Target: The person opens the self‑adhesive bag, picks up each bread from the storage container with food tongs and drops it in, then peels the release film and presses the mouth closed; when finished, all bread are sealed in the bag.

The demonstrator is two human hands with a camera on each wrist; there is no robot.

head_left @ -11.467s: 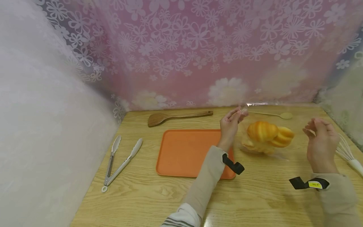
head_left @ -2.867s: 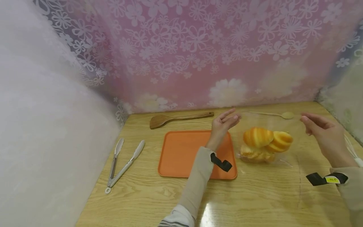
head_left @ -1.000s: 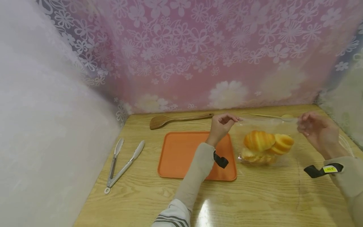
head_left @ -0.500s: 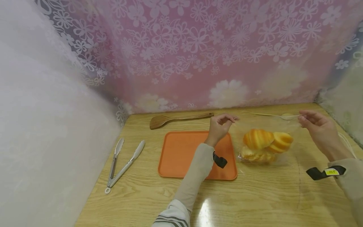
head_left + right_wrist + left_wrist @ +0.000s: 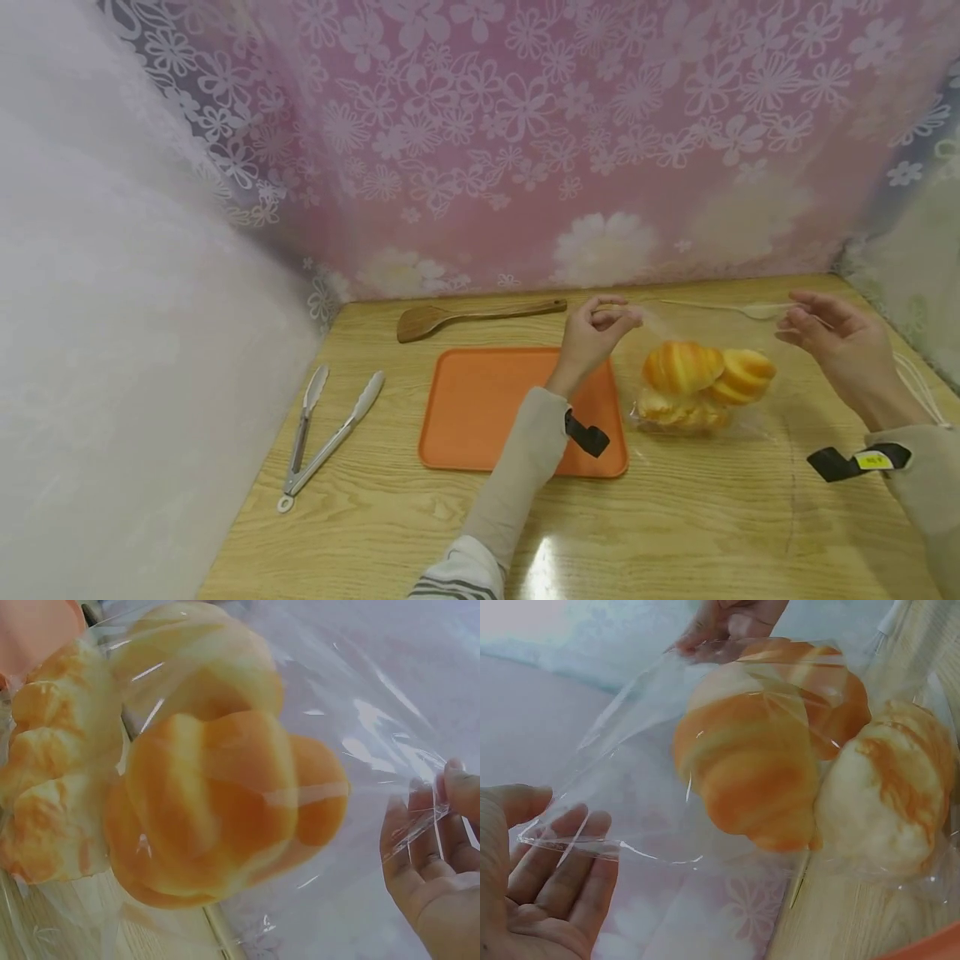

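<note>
A clear plastic bag (image 5: pixel 652 765) stands on the table with three breads inside: a striped croissant-like roll (image 5: pixel 684 367), a second striped roll (image 5: pixel 742 377) and a paler, lumpy loaf (image 5: pixel 681 410) lying lowest. At the bag's upper left corner is my left hand (image 5: pixel 588 340), thumb and fingers apart; in the left wrist view the film lies across its loosely bent fingers (image 5: pixel 570 877). At the opposite upper corner my right hand (image 5: pixel 851 354) pinches the bag's edge; in the right wrist view the film runs tight to the thumb tip (image 5: pixel 457 784).
An orange tray (image 5: pixel 480 408) lies left of the bag, partly under my left forearm. Behind it is a wooden spatula (image 5: pixel 480 314). Open metal tongs (image 5: pixel 326 442) lie at the far left. A wooden spoon (image 5: pixel 761 311) lies behind the bag; a whisk (image 5: pixel 918 387) is at the right.
Half a second ago my left fingertips pinched the bag's left corner; now they have spread and shifted slightly right. The right hand has barely moved. The breads stay in place.
</note>
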